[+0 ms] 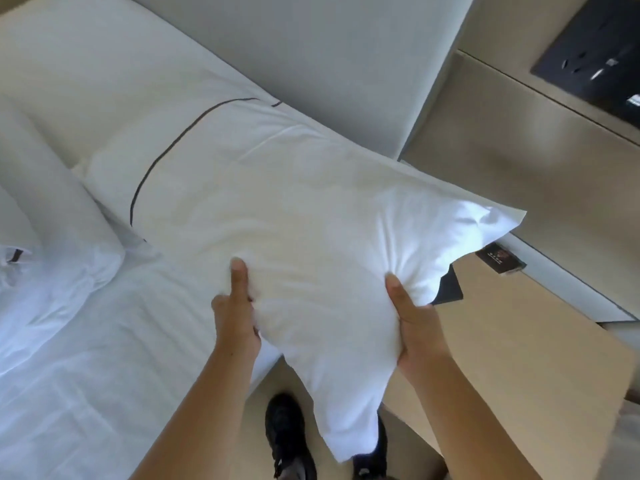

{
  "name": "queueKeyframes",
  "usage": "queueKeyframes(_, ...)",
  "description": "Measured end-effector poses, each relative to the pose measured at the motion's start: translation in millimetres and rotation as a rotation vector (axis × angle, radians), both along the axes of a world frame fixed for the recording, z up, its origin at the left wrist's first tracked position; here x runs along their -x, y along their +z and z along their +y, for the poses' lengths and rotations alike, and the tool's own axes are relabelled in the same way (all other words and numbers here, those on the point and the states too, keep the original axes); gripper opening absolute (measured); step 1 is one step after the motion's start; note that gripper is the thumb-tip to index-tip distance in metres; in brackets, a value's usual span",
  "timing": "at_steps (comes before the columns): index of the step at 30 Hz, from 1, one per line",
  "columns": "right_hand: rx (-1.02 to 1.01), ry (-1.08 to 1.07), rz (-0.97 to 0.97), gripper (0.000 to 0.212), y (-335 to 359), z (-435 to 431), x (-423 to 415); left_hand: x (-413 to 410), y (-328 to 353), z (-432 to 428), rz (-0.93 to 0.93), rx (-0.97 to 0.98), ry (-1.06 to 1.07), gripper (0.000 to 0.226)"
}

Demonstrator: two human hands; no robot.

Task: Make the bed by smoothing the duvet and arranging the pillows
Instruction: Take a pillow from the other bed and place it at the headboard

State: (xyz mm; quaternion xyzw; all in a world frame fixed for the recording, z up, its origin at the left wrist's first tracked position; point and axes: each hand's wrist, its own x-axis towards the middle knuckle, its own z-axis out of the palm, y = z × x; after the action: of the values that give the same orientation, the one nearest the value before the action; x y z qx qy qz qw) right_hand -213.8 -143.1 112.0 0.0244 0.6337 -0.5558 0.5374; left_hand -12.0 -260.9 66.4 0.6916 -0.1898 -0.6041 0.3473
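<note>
White pillow (311, 216) with a thin dark piping line near its far end, held by its near edge above the side of the bed (86, 393), far end reaching to the grey headboard (329, 64). Left hand (235, 310) clenched on the pillow's near edge, thumb pressed flat on top, fabric bunched under the grip. Right hand (415, 327) clenched likewise on the near right part of the pillow, thumb on top, fingers hidden beneath, creases radiating from the grip. Lower corner of the pillow hanging down between the forearms, over the floor beside the bed. Second white pillow (45, 209) lying at left on the bed, rumpled, just beside the held one. White sheet (104, 341) covering the mattress below, lightly wrinkled. Black shoes (287, 438) visible on the floor beneath the hanging corner. Tan wooden surface (519, 341) of a bedside unit at right, partly under the pillow's right corner, carrying a small dark card (500, 259) and a dark flat item (450, 289) mostly hidden by the pillow. Black panel (595, 53) mounted on the wall at upper right, details blurred.
</note>
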Motion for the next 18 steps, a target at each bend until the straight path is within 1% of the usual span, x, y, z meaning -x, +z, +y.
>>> queueKeyframes(2, 0.017, -0.024, 0.044, 0.034, 3.5, 45.1, 22.6, 3.6, -8.1, 8.7, -0.009, 0.016, 0.046, 0.106)
queueKeyframes(4, 0.004, -0.051, 0.101, 0.033, 4.2, 89.6, 49.9, 8.8, -17.8, 14.1, -0.069, 0.025, 0.04, 0.119)
queueKeyframes(5, -0.012, -0.06, 0.124, 0.032, 4.4, 111.8, 64.2, 17.0, -19.0, 20.2, -0.098, 0.038, 0.024, 0.12)
queueKeyframes(7, -0.044, -0.07, 0.165, 0.03, 3.0, 155.5, 91.2, 43.8, -20.7, 48.2, -0.121, 0.079, -0.028, 0.107)
queueKeyframes(9, -0.084, -0.097, 0.199, 0.032, -2.2, 198.2, 117.5, 74.1, -24.9, 87.8, -0.123, 0.088, -0.076, 0.098)
queueKeyframes(10, -0.104, -0.113, 0.204, 0.038, -6.2, 219.0, 130.8, 88.8, -28.4, 108.9, -0.12, 0.083, -0.095, 0.095)
queueKeyframes(12, -0.153, -0.135, 0.206, 0.061, -11.6, 261.5, 155.0, 119.0, -33.3, 149.0, -0.123, 0.034, -0.161, 0.087)
queueKeyframes(14, -0.212, -0.141, 0.205, 0.086, -16.4, 307.3, 176.8, 146.9, -37.4, 187.2, -0.143, -0.044, -0.253, 0.059)
queueKeyframes(15, -0.254, -0.141, 0.21, 0.092, -15.9, 328.3, 186.6, 158.7, -40.3, 206.3, -0.149, -0.078, -0.305, 0.053)
queueKeyframes(16, -0.303, -0.136, 0.219, 0.089, -18.4, 349.7, 196.5, 169.8, -42.8, 224.7, -0.137, -0.105, -0.36, 0.057)
queueKeyframes(17, -0.345, -0.149, 0.226, 0.076, -21.1, 369.7, 204.8, 180.1, -45.3, 241.7, -0.111, -0.119, -0.415, 0.071)
queueKeyframes(18, -0.396, -0.168, 0.228, 0.059, -25.1, 386.3, 211.2, 186.2, -53.0, 256.2, -0.082, -0.136, -0.456, 0.088)
